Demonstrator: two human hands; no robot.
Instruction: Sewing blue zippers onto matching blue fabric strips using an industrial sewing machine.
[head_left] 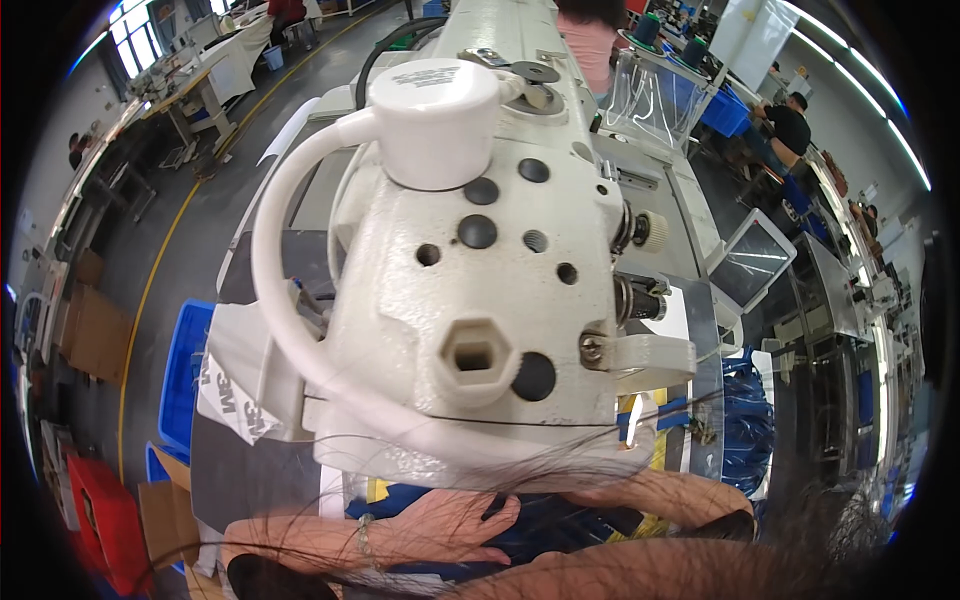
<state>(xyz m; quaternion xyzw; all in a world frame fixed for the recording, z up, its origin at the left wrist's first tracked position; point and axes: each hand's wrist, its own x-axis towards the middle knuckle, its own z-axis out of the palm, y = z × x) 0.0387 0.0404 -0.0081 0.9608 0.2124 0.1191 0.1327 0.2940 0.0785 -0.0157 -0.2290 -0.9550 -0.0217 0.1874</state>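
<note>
A large white industrial sewing machine head fills the middle of the view and hides most of the work area beneath it. My left hand lies flat with fingers spread on dark blue fabric at the machine's base, a thin bracelet on its wrist. My right forearm reaches in from the right, and its hand is hidden under the machine head. Yellow pieces show beside the blue fabric near the needle area.
Blue plastic bins and a red crate stand on the floor at left, with cardboard boxes nearby. A tablet-like screen sits to the right. Other people work at benches in the background. Strands of hair cross the lower view.
</note>
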